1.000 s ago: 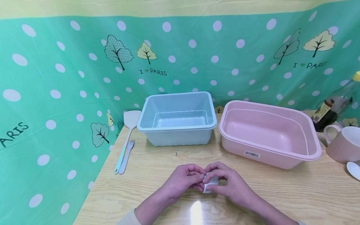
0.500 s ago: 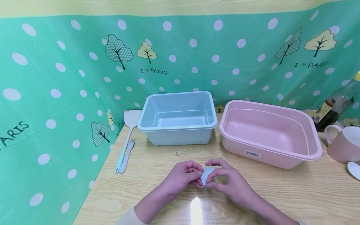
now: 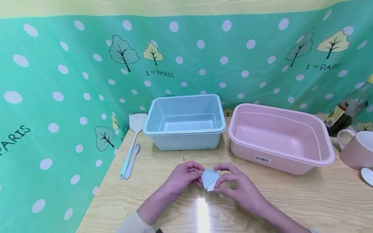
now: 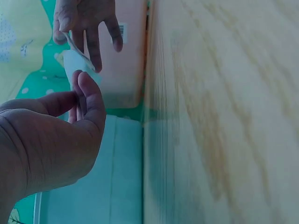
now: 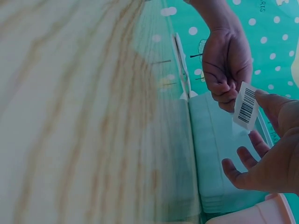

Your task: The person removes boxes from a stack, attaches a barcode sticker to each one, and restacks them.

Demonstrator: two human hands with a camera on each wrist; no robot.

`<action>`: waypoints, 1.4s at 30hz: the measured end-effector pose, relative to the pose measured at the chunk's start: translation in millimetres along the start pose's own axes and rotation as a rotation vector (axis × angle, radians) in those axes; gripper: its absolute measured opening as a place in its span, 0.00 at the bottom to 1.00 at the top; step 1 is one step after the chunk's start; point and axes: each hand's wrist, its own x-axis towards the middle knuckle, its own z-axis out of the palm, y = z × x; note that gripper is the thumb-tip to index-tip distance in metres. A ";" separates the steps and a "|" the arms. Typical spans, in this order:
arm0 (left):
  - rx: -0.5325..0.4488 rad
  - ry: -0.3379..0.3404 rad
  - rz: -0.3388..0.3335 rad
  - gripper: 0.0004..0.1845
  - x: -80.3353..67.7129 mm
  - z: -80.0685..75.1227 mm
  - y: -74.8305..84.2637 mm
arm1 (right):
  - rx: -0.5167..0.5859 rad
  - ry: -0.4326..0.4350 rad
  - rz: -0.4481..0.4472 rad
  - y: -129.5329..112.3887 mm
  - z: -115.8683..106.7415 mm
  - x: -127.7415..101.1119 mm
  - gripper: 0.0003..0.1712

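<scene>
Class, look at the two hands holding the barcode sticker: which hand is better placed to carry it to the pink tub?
Probably the right hand: it pinches the sticker and sits nearer the pink tub than the left hand.

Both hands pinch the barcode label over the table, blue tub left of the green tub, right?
Not quite: the tub beside the blue tub is pink, not green, per the head view. Left hand and right hand do pinch the barcode label.

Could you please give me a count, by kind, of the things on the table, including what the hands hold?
Tubs: 2, blue tub, pink tub
Utensils: 3, spatula, fork, spoon
Mug: 1
Bottle: 1
Barcode label: 1
Total: 8
</scene>
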 end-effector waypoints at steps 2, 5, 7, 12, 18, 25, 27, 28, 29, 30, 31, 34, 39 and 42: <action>0.005 0.011 -0.003 0.09 1.0 -2.1 -0.4 | 0.006 -0.003 -0.004 -0.9 -0.3 -0.5 0.04; 0.014 0.022 -0.002 0.09 2.7 -5.2 -1.3 | 0.007 -0.006 -0.007 -1.5 -0.5 -0.8 0.03; 0.022 0.026 -0.002 0.09 4.2 -7.4 -2.4 | 0.004 -0.004 -0.009 -1.3 -0.4 -0.5 0.03; 0.043 0.048 -0.008 0.08 7.2 -12.8 -5.7 | 0.002 0.001 0.004 0.2 -0.2 -0.1 0.07; 0.069 0.087 -0.009 0.07 9.0 -17.3 -6.5 | -0.031 0.012 0.001 0.1 -0.4 -0.8 0.04; 0.140 0.036 -0.034 0.07 7.2 -18.7 -4.1 | -0.023 0.009 0.020 -0.2 -0.5 -0.6 0.05; 0.204 -0.006 -0.053 0.06 5.9 -18.0 -4.1 | -0.021 0.012 0.029 0.0 -0.4 -0.3 0.03; 0.243 -0.027 -0.061 0.06 5.1 -17.5 -4.3 | -0.018 0.013 0.035 0.1 -0.3 -0.2 0.04; 0.282 -0.046 -0.065 0.05 4.5 -17.0 -4.7 | -0.011 0.013 0.041 0.2 -0.3 0.0 0.05; 0.322 -0.062 -0.066 0.04 3.8 -16.4 -5.1 | -0.003 0.013 0.047 0.3 -0.3 0.2 0.06; 0.362 -0.074 -0.065 0.04 3.2 -15.8 -5.4 | 0.001 0.014 0.053 0.3 -0.3 0.4 0.06; 0.457 -0.079 -0.069 0.05 1.4 -14.2 -5.8 | 0.022 0.011 0.073 0.5 -0.5 0.9 0.05; 0.674 -0.017 -0.084 0.10 -3.0 -11.3 -3.2 | 0.054 0.006 0.096 0.4 0.1 1.7 0.04; 0.856 0.055 0.006 0.11 -4.8 -8.4 0.5 | 0.073 -0.001 0.096 0.3 -0.1 1.8 0.04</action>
